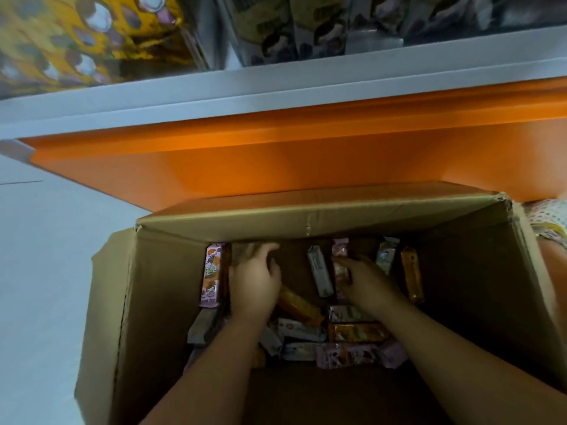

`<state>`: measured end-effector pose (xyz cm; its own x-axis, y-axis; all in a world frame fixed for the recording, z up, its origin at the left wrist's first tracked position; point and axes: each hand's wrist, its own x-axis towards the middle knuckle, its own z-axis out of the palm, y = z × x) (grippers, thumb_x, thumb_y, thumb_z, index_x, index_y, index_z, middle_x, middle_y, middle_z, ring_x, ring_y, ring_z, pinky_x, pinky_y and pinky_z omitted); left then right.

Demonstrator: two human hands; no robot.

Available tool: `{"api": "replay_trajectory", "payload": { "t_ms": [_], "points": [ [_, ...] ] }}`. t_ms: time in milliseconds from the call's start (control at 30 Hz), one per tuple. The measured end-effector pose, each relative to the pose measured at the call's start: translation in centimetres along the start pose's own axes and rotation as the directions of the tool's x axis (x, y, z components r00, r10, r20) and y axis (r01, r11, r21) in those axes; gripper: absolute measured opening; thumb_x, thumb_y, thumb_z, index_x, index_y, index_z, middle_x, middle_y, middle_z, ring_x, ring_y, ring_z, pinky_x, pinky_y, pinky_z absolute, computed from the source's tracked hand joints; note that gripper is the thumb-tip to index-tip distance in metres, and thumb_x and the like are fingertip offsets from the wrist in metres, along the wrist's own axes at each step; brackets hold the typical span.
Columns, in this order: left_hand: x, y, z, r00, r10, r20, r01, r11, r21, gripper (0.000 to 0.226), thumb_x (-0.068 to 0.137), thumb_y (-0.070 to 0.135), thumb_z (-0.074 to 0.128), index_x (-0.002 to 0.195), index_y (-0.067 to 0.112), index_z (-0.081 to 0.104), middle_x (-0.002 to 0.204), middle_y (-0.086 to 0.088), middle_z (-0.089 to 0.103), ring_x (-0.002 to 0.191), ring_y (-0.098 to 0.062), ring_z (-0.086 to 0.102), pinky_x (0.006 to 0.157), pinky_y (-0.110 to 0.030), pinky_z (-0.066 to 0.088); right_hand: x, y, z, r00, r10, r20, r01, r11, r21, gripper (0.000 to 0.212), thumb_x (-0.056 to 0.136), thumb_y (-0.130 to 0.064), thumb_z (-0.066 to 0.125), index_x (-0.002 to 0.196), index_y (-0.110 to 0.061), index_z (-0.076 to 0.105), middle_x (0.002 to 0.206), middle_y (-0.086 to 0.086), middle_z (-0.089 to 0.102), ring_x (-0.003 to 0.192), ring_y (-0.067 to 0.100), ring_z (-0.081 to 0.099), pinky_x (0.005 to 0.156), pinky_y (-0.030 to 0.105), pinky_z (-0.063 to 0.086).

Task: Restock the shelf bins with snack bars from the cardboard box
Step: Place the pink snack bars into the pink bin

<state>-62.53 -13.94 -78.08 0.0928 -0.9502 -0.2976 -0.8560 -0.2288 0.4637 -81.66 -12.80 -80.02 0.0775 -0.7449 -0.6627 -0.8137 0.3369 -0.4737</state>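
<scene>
An open cardboard box [159,302] stands on the floor against the orange shelf base, and both my hands are inside it. Several wrapped snack bars lie on its bottom: pink, white, orange and brown ones. My left hand [254,280] reaches to the far wall beside a pink and orange bar [211,276], its fingers bent down over a blurred dark patch, fingertips hidden. My right hand [366,282] grips a pink snack bar [340,250] with thumb and curled fingers. A white bar [319,274] lies just left of it and an orange bar [411,274] to its right.
Above the box runs an orange shelf base [276,161] with a white shelf edge [276,84]. Snack bags, yellow [76,38] and dark ones [306,26], fill the shelf on top. Pale floor [46,256] lies left of the box. A patterned cloth [549,219] shows at far right.
</scene>
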Motion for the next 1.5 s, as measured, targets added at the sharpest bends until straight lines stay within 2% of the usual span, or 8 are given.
{"api": "replay_trajectory", "payload": {
  "t_ms": [100, 333, 567, 800, 967, 1167, 1300, 1500],
  "points": [
    [-0.2, -1.1, -1.4, 0.982, -0.085, -0.166, 0.099, 0.992, 0.080, 0.032, 0.086, 0.011, 0.057, 0.115, 0.022, 0.065, 0.125, -0.006, 0.054, 0.122, -0.030, 0.043, 0.107, -0.048, 0.030, 0.0, -0.9, 0.4, 0.999, -0.018, -0.040, 0.017, 1.000, -0.009, 0.042, 0.095, -0.014, 0.050, 0.136, -0.024, 0.050, 0.141, 0.011, 0.037, 0.123, 0.027, 0.045, 0.102, 0.029, 0.039],
    [-0.2, -2.7, -2.7, 0.949, -0.311, -0.047, 0.314, 0.947, 0.068, 0.039, 0.090, 0.013, 0.056, 0.128, 0.021, 0.053, 0.145, -0.009, 0.030, 0.130, -0.033, 0.031, 0.102, -0.043, 0.033, -0.6, -1.7, 0.8, 0.998, 0.006, -0.067, 0.001, 0.994, 0.105, 0.036, 0.094, -0.009, 0.054, 0.129, -0.017, 0.057, 0.133, 0.015, 0.044, 0.119, 0.027, 0.048, 0.097, 0.020, 0.034],
    [-0.7, -3.5, -1.7, 0.889, -0.451, 0.084, 0.456, 0.887, -0.072, 0.068, 0.089, 0.021, 0.063, 0.146, 0.020, 0.026, 0.137, -0.016, 0.036, 0.110, -0.038, 0.054, 0.084, -0.044, 0.047, -1.5, -1.6, 0.2, 0.997, 0.034, -0.069, -0.008, 0.935, 0.356, 0.030, 0.091, -0.005, 0.057, 0.119, -0.015, 0.063, 0.125, 0.006, 0.056, 0.066, -0.003, 0.054, 0.052, 0.006, 0.041],
    [-1.2, -0.6, -1.3, 0.822, -0.251, 0.511, 0.471, 0.804, -0.363, 0.060, 0.086, 0.010, 0.067, 0.140, 0.012, 0.040, 0.117, -0.003, 0.060, 0.101, -0.017, 0.058, 0.081, -0.030, 0.051, -2.8, -3.0, -1.0, 1.000, -0.014, -0.010, 0.017, 0.903, 0.429, 0.025, 0.089, 0.000, 0.059, 0.109, -0.013, 0.065, 0.114, 0.001, 0.059, 0.109, 0.015, 0.056, 0.081, 0.019, 0.041],
    [-2.5, 2.9, -2.5, 0.844, -0.130, 0.520, 0.441, 0.719, -0.537, 0.039, 0.086, 0.012, 0.067, 0.123, 0.014, 0.054, 0.108, 0.003, 0.063, 0.092, -0.009, 0.061, 0.070, -0.018, 0.049, -4.5, -4.1, -3.0, 0.993, -0.067, -0.096, 0.100, 0.911, 0.401, 0.017, 0.083, -0.004, 0.067, 0.087, -0.018, 0.057, 0.089, -0.006, 0.057, 0.093, 0.014, 0.055, 0.077, 0.023, 0.039],
    [-4.6, 4.8, -6.8, 0.800, -0.080, 0.594, 0.470, 0.700, -0.538, 0.031, 0.087, 0.016, 0.067, 0.115, 0.021, 0.055, 0.109, -0.002, 0.068, 0.100, -0.017, 0.065, 0.092, -0.038, 0.051, -8.9, -5.5, -5.7, 0.982, -0.082, -0.171, 0.152, 0.878, 0.453, 0.049, 0.077, -0.009, 0.075, 0.112, -0.022, 0.044, 0.108, 0.000, 0.058, 0.105, 0.018, 0.056, 0.091, 0.034, 0.049],
    [-6.1, 6.5, -11.2, 0.755, 0.014, 0.656, 0.394, 0.790, -0.470, 0.032, 0.086, 0.018, 0.069, 0.111, 0.021, 0.050, 0.108, 0.000, 0.064, 0.101, -0.012, 0.060, 0.083, -0.029, 0.052, -13.1, -7.3, -8.1, 0.966, -0.227, -0.121, 0.254, 0.914, 0.316, 0.072, 0.081, -0.012, 0.072, 0.140, -0.020, 0.032, 0.113, -0.004, 0.058, 0.111, 0.017, 0.057, 0.097, 0.033, 0.048],
    [-7.9, 11.5, -18.5, 0.847, 0.249, 0.469, 0.011, 0.875, -0.484, 0.055, 0.084, 0.013, 0.070, 0.132, 0.017, 0.042, 0.117, -0.003, 0.060, 0.099, -0.013, 0.065, 0.077, -0.028, 0.058, -19.8, -11.5, -14.3, 0.850, -0.468, -0.241, 0.472, 0.880, -0.044, 0.053, 0.087, -0.024, 0.066, 0.133, -0.032, 0.041, 0.093, -0.021, 0.054, 0.078, -0.008, 0.054, 0.063, 0.010, 0.048]
  ]
}}
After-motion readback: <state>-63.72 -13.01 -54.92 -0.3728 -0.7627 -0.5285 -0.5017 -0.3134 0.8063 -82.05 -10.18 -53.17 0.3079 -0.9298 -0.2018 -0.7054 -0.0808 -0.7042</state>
